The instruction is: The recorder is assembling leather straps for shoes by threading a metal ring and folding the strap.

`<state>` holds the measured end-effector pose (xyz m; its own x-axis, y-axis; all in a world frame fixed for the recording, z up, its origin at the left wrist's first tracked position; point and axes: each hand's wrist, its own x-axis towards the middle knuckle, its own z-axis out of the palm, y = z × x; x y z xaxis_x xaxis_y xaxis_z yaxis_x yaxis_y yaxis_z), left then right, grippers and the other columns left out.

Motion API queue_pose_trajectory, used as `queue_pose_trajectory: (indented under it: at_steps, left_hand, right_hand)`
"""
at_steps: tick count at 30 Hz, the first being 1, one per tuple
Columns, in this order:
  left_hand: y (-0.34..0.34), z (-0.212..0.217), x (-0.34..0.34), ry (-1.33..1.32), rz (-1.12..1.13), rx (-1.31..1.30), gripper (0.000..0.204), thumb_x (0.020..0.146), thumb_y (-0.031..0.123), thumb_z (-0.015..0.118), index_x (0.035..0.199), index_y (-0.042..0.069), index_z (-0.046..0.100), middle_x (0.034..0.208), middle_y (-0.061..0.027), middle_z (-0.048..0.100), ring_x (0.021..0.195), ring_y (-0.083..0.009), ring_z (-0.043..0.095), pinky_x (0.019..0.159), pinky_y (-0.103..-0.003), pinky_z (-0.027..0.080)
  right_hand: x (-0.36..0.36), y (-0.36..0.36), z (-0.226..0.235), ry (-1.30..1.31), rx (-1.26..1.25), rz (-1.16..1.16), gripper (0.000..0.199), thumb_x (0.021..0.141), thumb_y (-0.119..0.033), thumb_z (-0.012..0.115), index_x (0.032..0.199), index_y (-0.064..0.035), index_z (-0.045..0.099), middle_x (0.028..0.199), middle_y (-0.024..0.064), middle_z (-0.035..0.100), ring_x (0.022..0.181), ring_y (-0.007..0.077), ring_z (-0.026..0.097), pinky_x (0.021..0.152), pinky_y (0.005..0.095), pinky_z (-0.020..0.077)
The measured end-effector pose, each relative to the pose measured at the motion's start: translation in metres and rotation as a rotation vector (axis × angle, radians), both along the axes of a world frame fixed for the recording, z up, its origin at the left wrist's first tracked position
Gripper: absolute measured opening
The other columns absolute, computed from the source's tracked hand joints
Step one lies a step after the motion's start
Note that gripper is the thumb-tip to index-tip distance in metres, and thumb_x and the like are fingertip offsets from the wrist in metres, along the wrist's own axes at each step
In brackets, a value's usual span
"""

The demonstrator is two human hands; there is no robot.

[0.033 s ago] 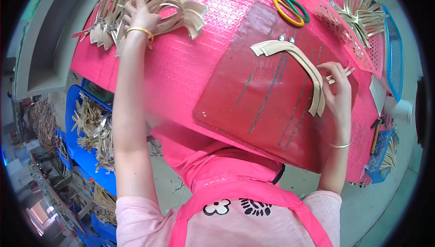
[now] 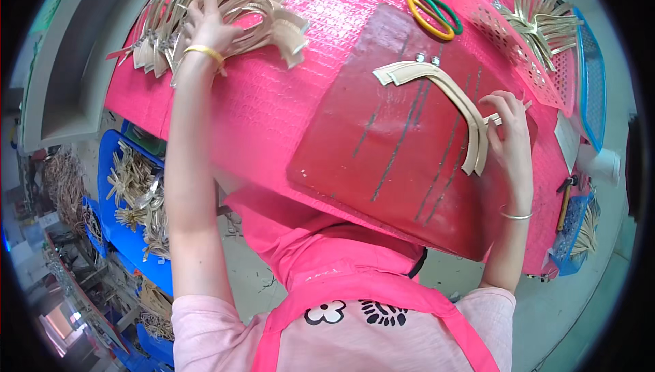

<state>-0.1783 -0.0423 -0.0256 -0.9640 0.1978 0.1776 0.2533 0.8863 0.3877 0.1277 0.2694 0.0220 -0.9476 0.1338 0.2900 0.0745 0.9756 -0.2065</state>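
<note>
My left hand (image 2: 210, 34) rests on a looped bundle of beige strap pieces (image 2: 263, 13) at the far left of the table, its fingers spread. On the dark red board (image 2: 355, 126) lies a pair of curved beige strap pieces (image 2: 447, 85), one overlapping the other. Beside their lower right end, my right hand (image 2: 510, 126) has its fingers curled around a thin pale strip (image 2: 494, 119). Part of that strip is hidden by the fingers. Two small shiny metal bits (image 2: 428, 59) sit just above the curved pieces.
Scissors (image 2: 433, 16) with yellow and green handles lie beyond the board. A pink perforated basket (image 2: 518, 44) holding strap bundles (image 2: 542, 20) stands at the far right, against a blue one (image 2: 592, 78). A hammer (image 2: 565, 201) lies on the right; a blue tub (image 2: 112, 188) is lower left.
My right hand has shifted very slightly, its fingers a little more apart. The left hand stays on the bundle. The whole view has drifted a few pixels.
</note>
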Motion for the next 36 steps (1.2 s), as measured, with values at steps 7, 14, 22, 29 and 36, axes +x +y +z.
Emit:
queue_pose_trajectory:
  at_steps: [7, 14, 22, 29, 36]
  left_hand:
    - [0.077, 0.072, 0.11, -0.186, -0.417, -0.07, 0.036, 0.067, 0.003, 0.057, 0.103, 0.006, 0.054, 0.104, -0.0172, 0.051, 0.105, -0.0282, 0.045, 0.085, -0.04, 0.036]
    - [0.21, -0.001, 0.145, 0.428, -1.145, -0.02, 0.021, 0.068, 0.015, 0.059, 0.087, 0.008, 0.059, 0.095, -0.0073, 0.055, 0.105, -0.0248, 0.044, 0.083, -0.038, 0.037]
    - [0.115, 0.073, 0.137, -0.782, -1.277, 0.293, 0.014, 0.073, 0.005, 0.058, 0.086, 0.0, 0.057, 0.076, -0.0029, 0.056, 0.07, -0.0099, 0.051, 0.065, -0.024, 0.042]
    - [0.06, 0.042, 0.136, -0.852, -0.714, 0.218, 0.017, 0.07, 0.009, 0.058, 0.081, -0.004, 0.06, 0.069, -0.0088, 0.06, 0.064, -0.0127, 0.057, 0.061, -0.026, 0.046]
    - [0.066, 0.033, 0.173, -0.87, -0.514, 0.429, 0.022, 0.078, 0.017, 0.054, 0.083, -0.003, 0.059, 0.064, -0.0087, 0.058, 0.044, -0.0117, 0.053, 0.041, -0.025, 0.042]
  right_hand:
    - [0.024, 0.039, -0.01, -0.269, -0.041, 0.062, 0.014, 0.064, 0.001, 0.057, 0.076, -0.0044, 0.05, 0.078, 0.0063, 0.048, 0.088, 0.0241, 0.047, 0.087, 0.0396, 0.0318]
    - [0.035, 0.045, -0.007, -0.269, -0.042, 0.028, 0.016, 0.064, 0.001, 0.059, 0.075, -0.0043, 0.049, 0.081, 0.0068, 0.048, 0.089, 0.0227, 0.045, 0.086, 0.0394, 0.0292]
    - [0.103, 0.011, 0.03, -0.228, -0.848, -0.043, 0.022, 0.069, 0.003, 0.056, 0.091, 0.0006, 0.06, 0.078, 0.0081, 0.061, 0.056, 0.0123, 0.055, 0.048, 0.0221, 0.0424]
    - [0.151, -0.059, 0.009, -0.201, -1.98, 0.421, 0.019, 0.07, 0.0, 0.052, 0.084, 0.0117, 0.06, 0.076, 0.0237, 0.06, 0.076, 0.0301, 0.062, 0.066, 0.0343, 0.0506]
    - [0.057, -0.1, 0.017, 0.142, -0.858, 0.197, 0.004, 0.067, -0.005, 0.061, 0.066, -0.0018, 0.059, 0.081, 0.0079, 0.051, 0.073, 0.0159, 0.049, 0.058, 0.0259, 0.0373]
